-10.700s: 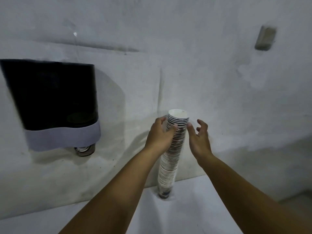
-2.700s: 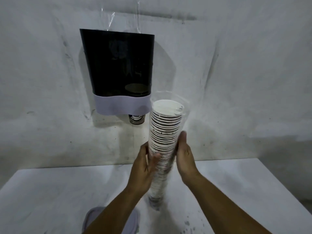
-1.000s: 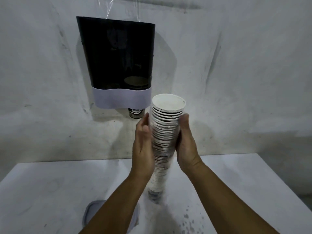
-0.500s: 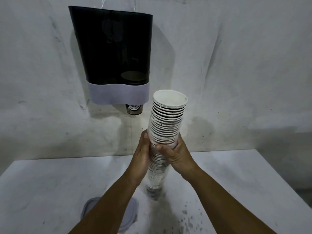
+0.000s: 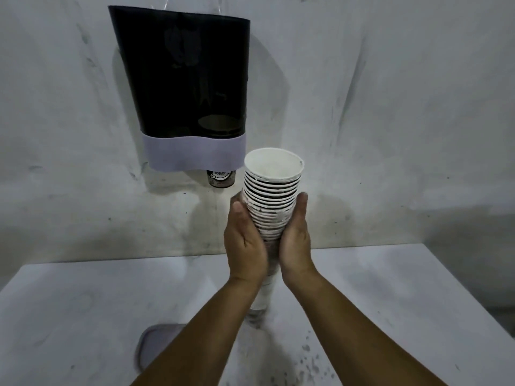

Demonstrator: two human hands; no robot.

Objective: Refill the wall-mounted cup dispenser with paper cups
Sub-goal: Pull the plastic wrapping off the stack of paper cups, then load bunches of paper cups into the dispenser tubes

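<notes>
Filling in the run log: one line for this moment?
stage: pre-load | left hand + right hand: clasping paper cup stack, upright | cup dispenser: one cup at outlet

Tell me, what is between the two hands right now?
In the head view, the stack of paper cups stands between the left hand and right hand, palms pressed on its sides.

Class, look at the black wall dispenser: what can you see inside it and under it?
Through the dispenser tinted front, one cup rim shows low down; anything else inside is hidden. One cup bottom pokes out beneath.
</notes>
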